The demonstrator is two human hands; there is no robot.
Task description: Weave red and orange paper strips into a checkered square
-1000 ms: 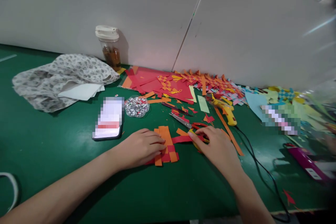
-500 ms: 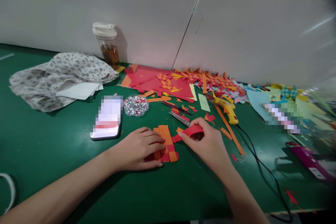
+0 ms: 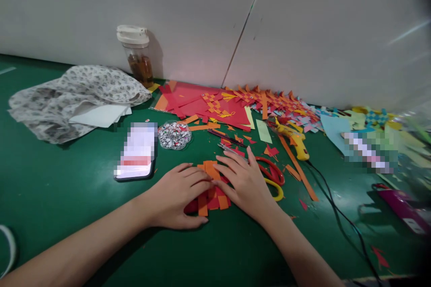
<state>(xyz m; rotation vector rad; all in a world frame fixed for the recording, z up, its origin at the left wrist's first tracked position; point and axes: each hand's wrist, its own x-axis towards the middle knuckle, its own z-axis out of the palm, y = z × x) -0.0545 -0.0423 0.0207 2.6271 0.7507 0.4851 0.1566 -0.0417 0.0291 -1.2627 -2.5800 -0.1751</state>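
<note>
A small weave of orange and red paper strips (image 3: pixel 211 169) lies on the green table (image 3: pixel 208 255) in front of me. My left hand (image 3: pixel 182 193) rests flat over its left part, fingers stretched across the strips. From the right, my right hand (image 3: pixel 240 181) lies on the weave's right edge with its fingers spread. The fingertips of both hands come close together over the middle and cover part of the pattern. Just beyond and beside my right hand are scissors (image 3: pixel 273 172) with red and yellow handles, partly hidden by that hand.
A phone (image 3: pixel 136 152) and a clear flower-shaped case (image 3: pixel 174 135) stand left of centre. Behind are a patterned cloth (image 3: pixel 84 85), a drink cup (image 3: pixel 136 56) and red paper sheets (image 3: pixel 195 98). A yellow glue gun (image 3: pixel 296 141) with a black cord lies right, among paper scraps.
My right hand has let go of the red strip and moved left, flattening onto the weave. The scissors' handles have come into sight. My left hand stays on the weave.
</note>
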